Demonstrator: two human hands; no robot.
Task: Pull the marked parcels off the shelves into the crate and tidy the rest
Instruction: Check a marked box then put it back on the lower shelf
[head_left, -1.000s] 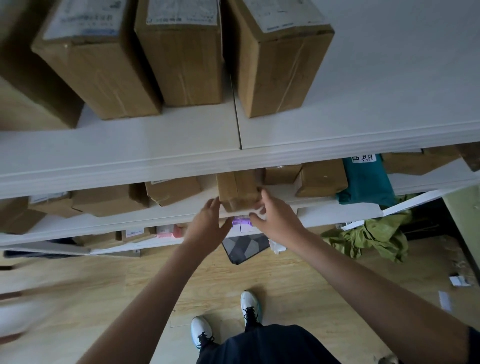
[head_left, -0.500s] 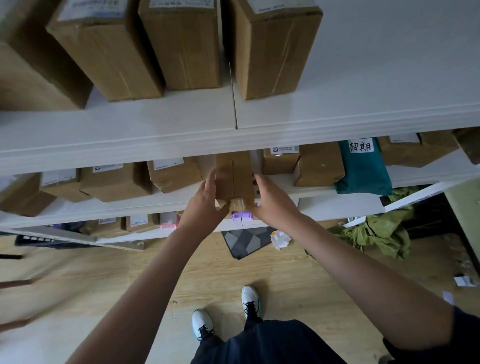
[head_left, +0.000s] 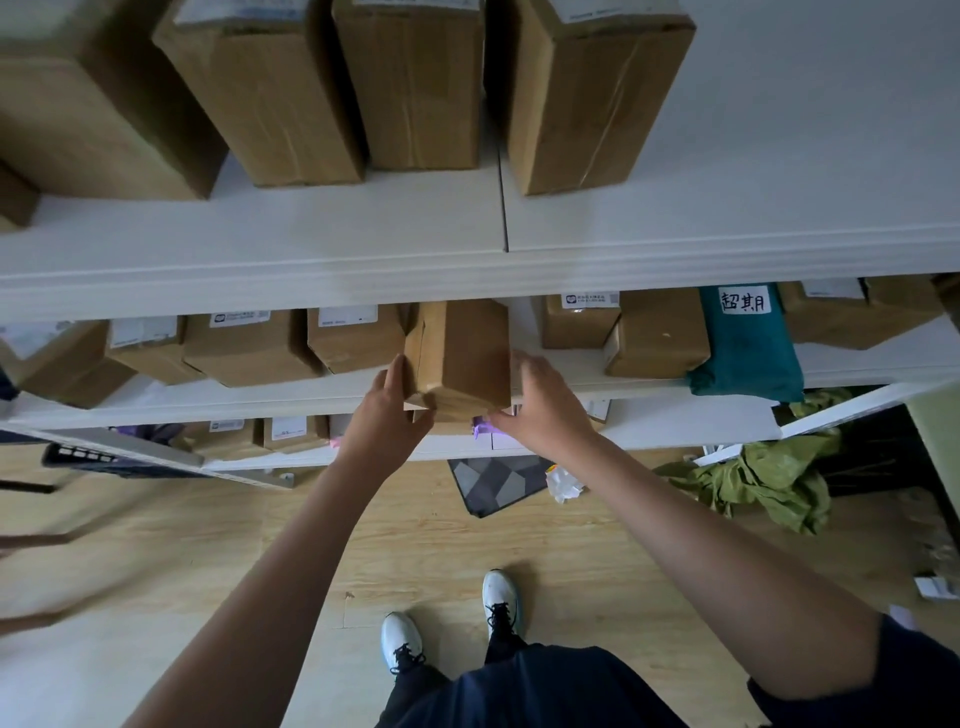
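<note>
Holding: a plain brown cardboard box (head_left: 460, 358) is held between the left hand (head_left: 387, 410) and the right hand (head_left: 543, 405), one on each side.
Left hand: its flat fingers are pressed on the box's left side, and its thumb is tucked under the near corner.
Right hand: it is laid on the box's right side with fingers nearly straight; how tightly it presses cannot be told.
Change: a second ago the box was only touched at its near end. Now it has been stood up straighter on the middle white shelf (head_left: 649, 387) and squared with its row, while both hands have been slid further along its sides.
Place: the box stands near the shelf's front edge, between the brown boxes on its left (head_left: 358, 338) and a gap on its right.
Mark: no mark can be seen on this box. A white tag with writing is seen on the soft teal bag parcel (head_left: 743, 348) further right.
Meaning: this looks like tidying, not pulling out.
Still to do: the teal bag is probably a marked one, and it is still on the shelf.
Crate: it is not in view.
</note>
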